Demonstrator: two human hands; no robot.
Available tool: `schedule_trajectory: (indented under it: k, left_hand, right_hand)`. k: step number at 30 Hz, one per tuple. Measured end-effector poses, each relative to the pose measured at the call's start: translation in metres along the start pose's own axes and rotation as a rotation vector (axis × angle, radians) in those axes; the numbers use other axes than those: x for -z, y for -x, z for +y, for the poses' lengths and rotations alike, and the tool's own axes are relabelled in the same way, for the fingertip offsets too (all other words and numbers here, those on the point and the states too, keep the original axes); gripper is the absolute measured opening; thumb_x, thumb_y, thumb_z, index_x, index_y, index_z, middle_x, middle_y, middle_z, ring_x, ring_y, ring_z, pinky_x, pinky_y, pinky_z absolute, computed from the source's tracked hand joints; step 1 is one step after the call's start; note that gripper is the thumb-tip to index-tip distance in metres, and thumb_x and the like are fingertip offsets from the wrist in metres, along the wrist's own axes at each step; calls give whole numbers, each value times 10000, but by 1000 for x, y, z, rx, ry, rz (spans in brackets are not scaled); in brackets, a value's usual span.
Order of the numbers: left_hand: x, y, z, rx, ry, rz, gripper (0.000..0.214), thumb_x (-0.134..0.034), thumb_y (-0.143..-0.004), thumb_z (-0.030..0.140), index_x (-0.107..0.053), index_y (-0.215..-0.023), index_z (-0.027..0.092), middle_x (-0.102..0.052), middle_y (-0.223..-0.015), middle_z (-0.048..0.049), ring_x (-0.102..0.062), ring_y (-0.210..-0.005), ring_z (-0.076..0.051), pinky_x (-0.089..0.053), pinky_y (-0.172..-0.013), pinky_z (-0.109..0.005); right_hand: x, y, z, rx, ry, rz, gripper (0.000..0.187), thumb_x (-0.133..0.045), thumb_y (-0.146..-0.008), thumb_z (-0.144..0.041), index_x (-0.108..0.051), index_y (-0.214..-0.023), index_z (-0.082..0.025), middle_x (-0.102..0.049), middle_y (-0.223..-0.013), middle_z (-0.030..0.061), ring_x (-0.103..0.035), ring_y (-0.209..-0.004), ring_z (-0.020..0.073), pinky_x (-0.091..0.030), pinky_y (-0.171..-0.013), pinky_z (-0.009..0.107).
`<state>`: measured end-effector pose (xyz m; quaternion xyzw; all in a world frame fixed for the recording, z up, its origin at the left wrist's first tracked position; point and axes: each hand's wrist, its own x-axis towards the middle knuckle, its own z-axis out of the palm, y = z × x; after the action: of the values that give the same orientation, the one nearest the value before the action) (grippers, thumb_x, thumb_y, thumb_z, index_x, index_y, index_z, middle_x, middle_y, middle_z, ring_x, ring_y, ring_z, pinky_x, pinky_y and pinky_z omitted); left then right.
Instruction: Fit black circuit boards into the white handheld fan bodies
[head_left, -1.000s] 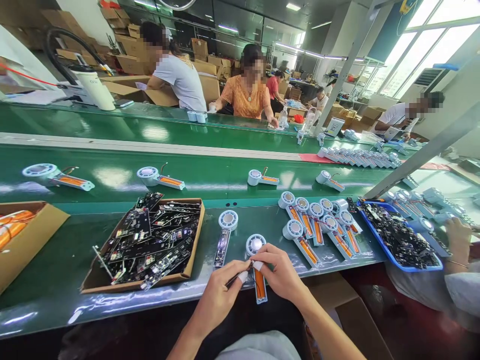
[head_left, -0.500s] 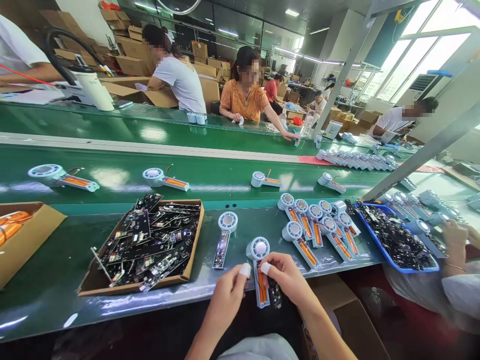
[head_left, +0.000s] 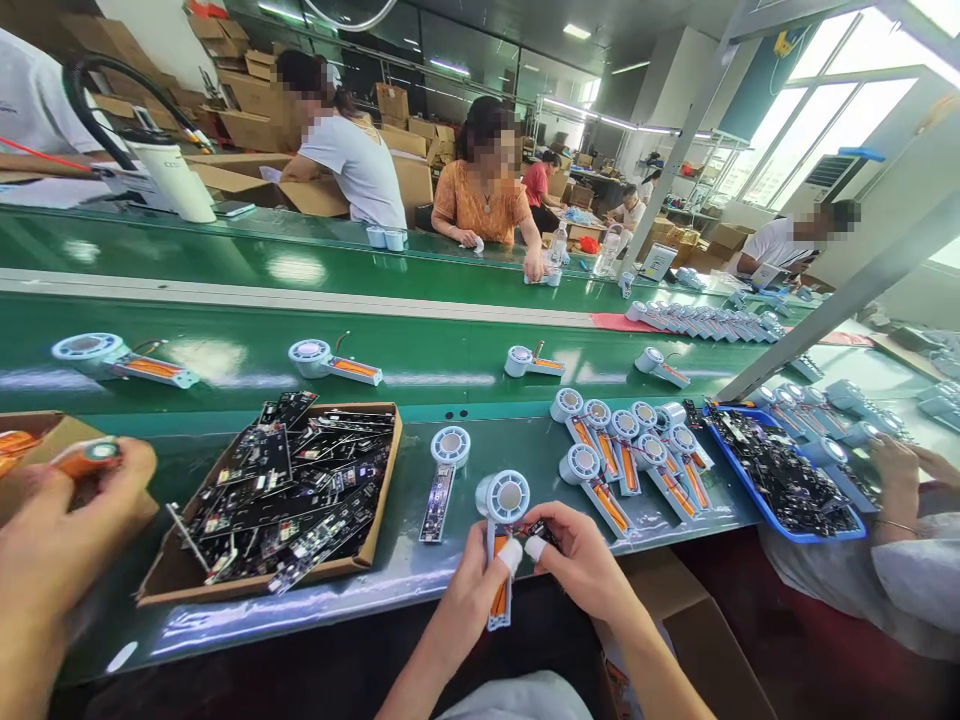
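Note:
My left hand (head_left: 474,590) is closed round the handle of a light-blue handheld fan (head_left: 504,498), just over the bench's front edge. The fan's round head points up and away from me, and orange battery wrap shows in its open handle. In my right hand (head_left: 583,562) is a small black circuit board (head_left: 546,534), pinched close to the handle's right side and mostly hidden by fingers. White covers wrap both thumb tips. On the bench to the left of my hands lies another fan (head_left: 450,446) with a circuit board (head_left: 436,502) in its handle.
A cardboard tray (head_left: 384,500) of circuit boards stands left. Another person's hand (head_left: 124,480) there holds an orange battery (head_left: 88,457). Several open-handled fans (head_left: 625,425) lie right, before a blue tray (head_left: 780,520) of boards. Fans rest along the green conveyor (head_left: 435,350); co-workers sit beyond.
My left hand has moved onto the fan's handle, and the fan has shifted slightly left. My right hand has drawn off the handle with the board raised. Another person's hands have appeared at left.

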<state>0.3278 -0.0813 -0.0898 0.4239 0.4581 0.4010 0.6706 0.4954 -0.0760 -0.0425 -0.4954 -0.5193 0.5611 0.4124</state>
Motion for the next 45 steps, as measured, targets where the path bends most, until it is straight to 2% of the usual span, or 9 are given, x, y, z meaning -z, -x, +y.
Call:
schedule_trajectory:
  k: [4,9,16,22,27,32,36,42,45]
  left_hand:
    - [2,0,3,-68,-149,31,487,-595,-861,470,-508,-1259,205,-679,-1184,-90,-618,-1118,-272,-457,-999,-393]
    - [6,-6,-3,-132,-291,223,538,-555,-853,487,-544,-1307,198,-624,-1374,-138,-528,-1323,-322,-415,-1079,-419]
    - [2,-3,-1,-80,-264,323,479,-512,-878,484,-572,-1265,208,-650,-1331,-125,-589,-1221,-301,-455,-1012,-391]
    - [3,-3,8,-101,-189,325,413,-628,-826,475,-636,-1138,204,-726,-1056,-79,-657,-978,-263,-516,-835,-320]
    - [9,-3,19,-69,-143,256,394,-574,-850,449,-638,-1179,241,-699,-1227,-62,-610,-1178,-269,-472,-983,-327]
    - [12,-2,28,-129,-215,92,507,-647,-788,388,-579,-1256,206,-673,-1272,-89,-585,-1207,-301,-428,-1045,-384]
    - [11,-6,24,-121,-336,129,510,-631,-808,452,-582,-1236,178,-702,-1158,-101,-621,-1075,-301,-455,-961,-401]
    - [8,-9,25,-112,-275,137,566,-578,-842,573,-612,-1228,161,-682,-867,-39,-576,-717,-203,-455,-659,-297]
    - [7,-9,30,-120,-226,191,532,-579,-842,557,-632,-1192,160,-683,-880,-44,-569,-709,-192,-453,-670,-292]
  right_hand:
    - [-8,-1,-5,-42,-181,35,231,-710,-798,-300,-652,-990,-185,-667,-832,14,-560,-616,111,-520,-571,243]
    - [-19,2,-1,-3,-193,83,247,-681,-803,-260,-582,-1022,-206,-685,-952,27,-557,-640,101,-490,-565,221]
    - [-12,-2,19,173,441,275,179,-554,-910,-209,-549,-1089,-214,-699,-969,55,-653,-851,184,-487,-727,278]
    - [2,-1,-9,242,1227,-30,182,-467,-980,-131,-610,-894,-202,-679,-781,23,-631,-654,164,-318,-571,276]
    - [9,4,-32,345,1284,-228,107,-573,-994,-284,-639,-942,-218,-670,-815,-3,-633,-685,150,-278,-570,282]
    - [16,0,-28,430,1357,17,179,-488,-1027,-220,-622,-910,-197,-629,-791,3,-571,-619,137,-261,-561,289]
    - [13,0,-18,579,1467,199,281,-422,-1031,-141,-578,-805,-197,-588,-722,14,-533,-615,158,-265,-593,315]
    - [6,3,-15,578,1554,298,200,-466,-991,-76,-615,-1011,-207,-589,-730,21,-512,-663,188,-293,-632,325]
    - [2,7,-16,594,1596,234,230,-499,-960,-62,-614,-1097,-207,-600,-740,31,-529,-669,201,-308,-626,325]
